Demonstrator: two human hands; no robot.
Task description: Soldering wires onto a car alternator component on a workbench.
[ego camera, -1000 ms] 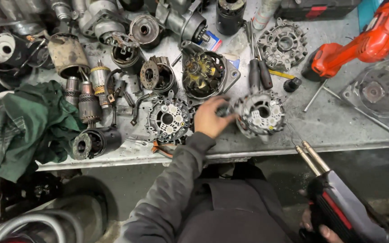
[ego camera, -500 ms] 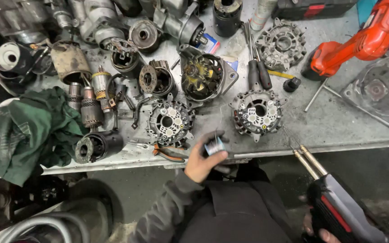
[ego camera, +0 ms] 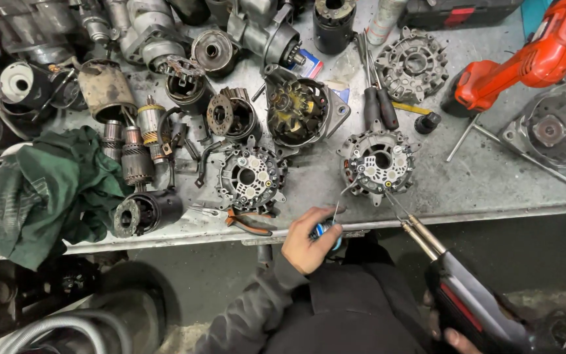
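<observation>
A green cloth (ego camera: 40, 190) is seen at the left end of the metal workbench (ego camera: 492, 187), and small motor parts are spread beside it. A round rectifier plate (ego camera: 251, 176) lies near the middle of the bench, and orange-handled pliers (ego camera: 247, 223) lie just below it at the bench edge. The left hand (ego camera: 309, 239) is held at the front edge of the bench; its fingers are closed around a small blue spool (ego camera: 325, 231), from which a thin wire (ego camera: 340, 200) is led up to a second rectifier plate (ego camera: 378, 164). This plate lies flat on the bench, to the right of the first one. A black soldering gun (ego camera: 473, 301) is gripped by the right hand (ego camera: 450, 334), which is mostly hidden, so the state of its fingers cannot be told. The two-pronged tip of the gun is touching the lower edge of the second plate. An orange power tool (ego camera: 525, 62) lies at the far right.
</observation>
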